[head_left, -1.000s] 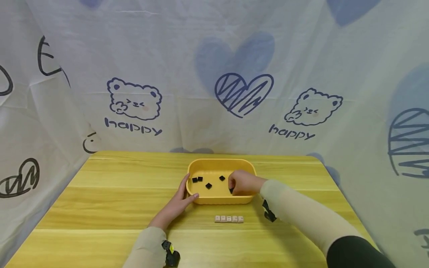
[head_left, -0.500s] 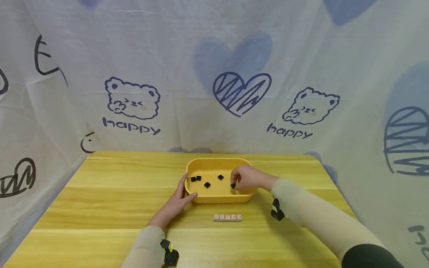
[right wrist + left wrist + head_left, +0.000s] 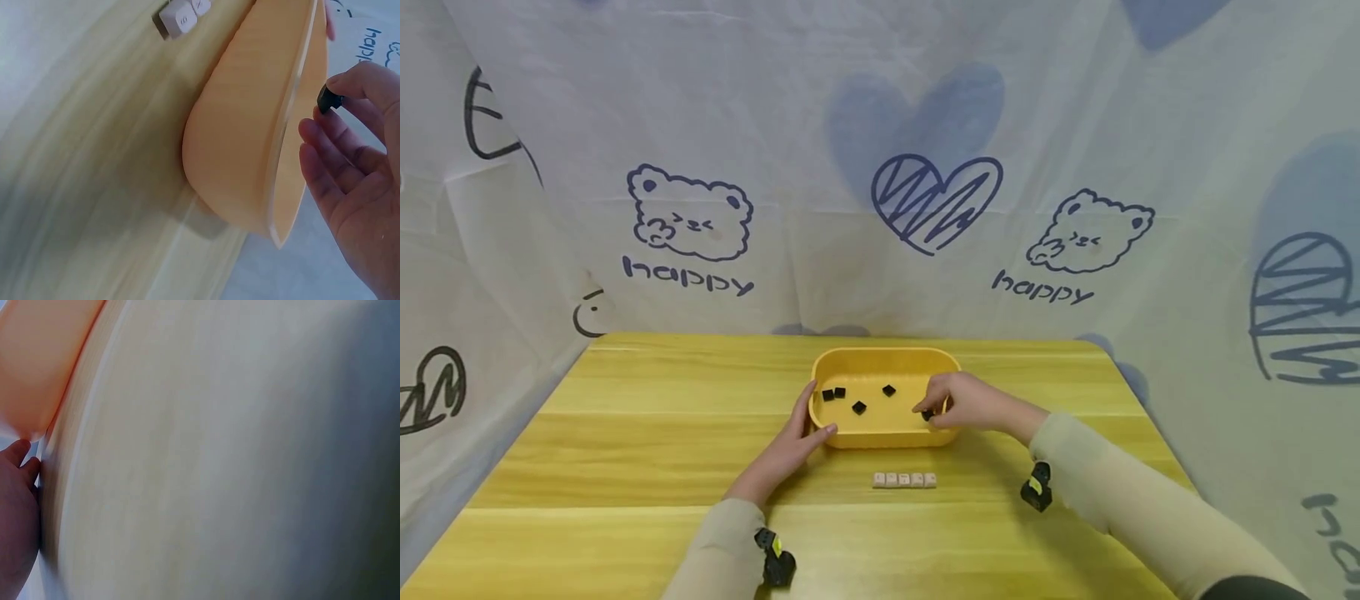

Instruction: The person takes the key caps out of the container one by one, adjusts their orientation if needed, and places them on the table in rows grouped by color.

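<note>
A yellow plastic bin (image 3: 887, 439) stands on the table, with black keycaps lying loose inside: a pair (image 3: 834, 394) at its left end, one keycap (image 3: 859, 407) near the middle and another keycap (image 3: 889, 390) farther back. My left hand (image 3: 782, 458) holds the bin's left end, thumb at the front rim and fingers along the outer side. Over the bin's right end, my right hand (image 3: 977, 406) pinches a black keycap (image 3: 329, 100) between thumb and fingertips; the right wrist view shows it raised beside the rim.
In front of the bin, several white keycaps (image 3: 905, 481) form a straight row on the wooden table (image 3: 625, 467). A printed cloth (image 3: 820, 250) hangs behind the table and along both sides.
My right hand has lifted a black keycap off the bin's floor and drawn slightly right, turning so the keycap shows. The left hand keeps its hold on the bin.
</note>
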Demonstrator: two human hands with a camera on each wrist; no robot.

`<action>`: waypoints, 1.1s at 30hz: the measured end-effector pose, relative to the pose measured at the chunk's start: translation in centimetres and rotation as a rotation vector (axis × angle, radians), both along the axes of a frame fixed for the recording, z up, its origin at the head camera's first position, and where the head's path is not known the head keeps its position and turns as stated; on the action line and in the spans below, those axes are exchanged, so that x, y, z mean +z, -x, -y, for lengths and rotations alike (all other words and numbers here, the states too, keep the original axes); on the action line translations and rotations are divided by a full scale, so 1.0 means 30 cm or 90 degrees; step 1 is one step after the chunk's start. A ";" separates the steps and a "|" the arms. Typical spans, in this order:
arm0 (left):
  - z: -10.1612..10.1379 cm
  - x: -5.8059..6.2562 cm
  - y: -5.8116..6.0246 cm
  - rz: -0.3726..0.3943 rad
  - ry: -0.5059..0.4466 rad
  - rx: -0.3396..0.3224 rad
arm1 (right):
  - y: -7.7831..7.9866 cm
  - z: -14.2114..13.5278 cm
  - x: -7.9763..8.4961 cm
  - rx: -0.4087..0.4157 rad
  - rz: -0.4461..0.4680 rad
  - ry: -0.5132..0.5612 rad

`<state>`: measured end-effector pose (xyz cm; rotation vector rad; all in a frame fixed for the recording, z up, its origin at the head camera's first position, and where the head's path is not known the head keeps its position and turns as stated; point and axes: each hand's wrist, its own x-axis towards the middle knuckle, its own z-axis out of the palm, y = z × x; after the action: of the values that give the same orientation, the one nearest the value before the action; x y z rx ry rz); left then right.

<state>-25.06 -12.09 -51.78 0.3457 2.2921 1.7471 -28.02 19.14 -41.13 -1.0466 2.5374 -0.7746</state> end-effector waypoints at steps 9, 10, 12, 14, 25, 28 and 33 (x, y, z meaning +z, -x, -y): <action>0.004 0.014 -0.004 -0.002 -0.014 -0.014 | -0.067 -0.009 0.000 -0.002 -0.006 0.040; 0.004 0.016 -0.004 -0.004 -0.013 -0.014 | -0.075 -0.009 0.000 -0.005 -0.008 0.045; 0.003 0.020 -0.005 -0.005 -0.011 -0.015 | -0.090 -0.009 -0.002 -0.015 -0.011 0.054; 0.001 0.020 -0.005 -0.004 -0.007 -0.016 | -0.111 -0.006 0.000 -0.028 -0.011 0.072; 0.003 0.013 -0.001 0.000 -0.008 -0.017 | -0.230 0.048 -0.073 -0.105 -0.014 0.154; 0.002 0.019 -0.002 0.010 -0.014 -0.019 | -0.247 0.064 -0.099 -0.104 -0.021 0.168; 0.000 0.052 -0.016 0.022 -0.020 -0.023 | -0.266 0.089 -0.134 -0.112 -0.042 0.179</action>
<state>-24.58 -12.08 -50.23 0.3564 2.2229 1.7597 -20.03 16.45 -45.13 -0.9497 2.6573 -1.1920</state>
